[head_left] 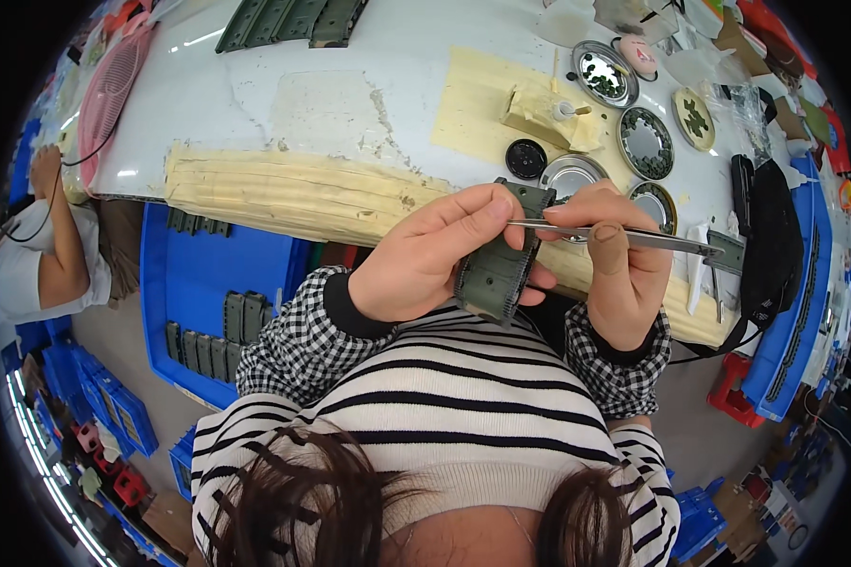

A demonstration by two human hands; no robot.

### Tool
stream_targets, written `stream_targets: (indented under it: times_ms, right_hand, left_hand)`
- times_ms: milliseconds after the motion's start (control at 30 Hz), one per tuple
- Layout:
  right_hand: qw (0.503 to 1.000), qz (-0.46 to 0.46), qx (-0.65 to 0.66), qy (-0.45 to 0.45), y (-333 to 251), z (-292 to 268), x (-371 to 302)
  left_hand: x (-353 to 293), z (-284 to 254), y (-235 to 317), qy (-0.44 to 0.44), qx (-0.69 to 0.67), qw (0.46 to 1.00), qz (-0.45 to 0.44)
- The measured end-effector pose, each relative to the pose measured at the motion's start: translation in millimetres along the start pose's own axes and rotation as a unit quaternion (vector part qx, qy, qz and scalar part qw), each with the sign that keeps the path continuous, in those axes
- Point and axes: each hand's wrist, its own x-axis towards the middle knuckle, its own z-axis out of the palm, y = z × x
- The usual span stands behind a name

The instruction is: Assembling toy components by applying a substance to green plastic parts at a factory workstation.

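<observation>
My left hand [416, 260] grips a dark green, slightly curved plastic part [490, 279] with small teeth along its edges, held in front of my chest at the table's edge. My right hand [629, 269] closes around metal tweezers [667, 242], a finger cover on one digit. Their tips point left and reach the upper part of the green piece, close to my left thumb. Whether anything sits between the tips is too small to tell. Just beyond my hands stand a round metal dish [548, 177] and a small black round lid [526, 159].
Yellow tape padding [284, 187] wraps the table's near edge. Several dishes of small green pieces, including one metal dish [621, 144], stand far right by a taped yellow block [539, 111]. A blue bin [227, 248] holds green parts at left. Another person [59, 250] is beyond it.
</observation>
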Motion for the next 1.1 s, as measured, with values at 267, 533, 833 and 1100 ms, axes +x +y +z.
stream_targets:
  times_ms: [267,533,833,1100]
  right_hand:
    - [0.97,-0.124,-0.208,-0.036,-13,6,-5]
    - [0.953,-0.138,-0.265,-0.046,-18,11,-10]
    - [0.946,-0.146,-0.282,-0.067,-21,12,-7]
    - [0.94,-0.161,-0.294,-0.071,-20,13,-4]
  left_hand:
    - [1,-8,-8,0.017,0.049,0.997,0.061]
    - [2,-3,-11,0.044,0.064,0.989,0.126]
    - [0,-8,-12,0.047,0.084,0.987,0.128]
    - [1,-10,-12,0.046,0.064,0.988,0.13]
